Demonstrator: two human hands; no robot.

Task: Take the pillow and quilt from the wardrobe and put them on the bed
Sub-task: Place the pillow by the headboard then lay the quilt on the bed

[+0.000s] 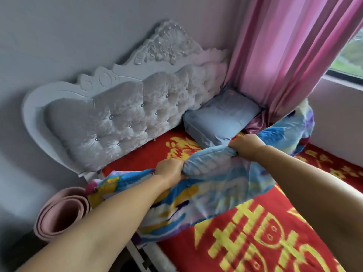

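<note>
Two hands, left hand point(170, 169) and right hand point(246, 145), clench the quilt point(208, 185) edge near the pillow point(220, 118).

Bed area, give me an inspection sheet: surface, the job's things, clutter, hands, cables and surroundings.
Surface: bed covered by a red spread with yellow characters.
Job's things: blue-grey pillow lies at the head, against the headboard; patterned blue quilt bunched and partly spread across the bed.
Clutter: rolled pink mat beside the bed on the left.
Hands: left hand and right hand both clenched on the quilt's edge.
Cables: nothing seen.
Surroundings: pink curtain hanging onto the bed's far corner, window, pale wall.
</note>
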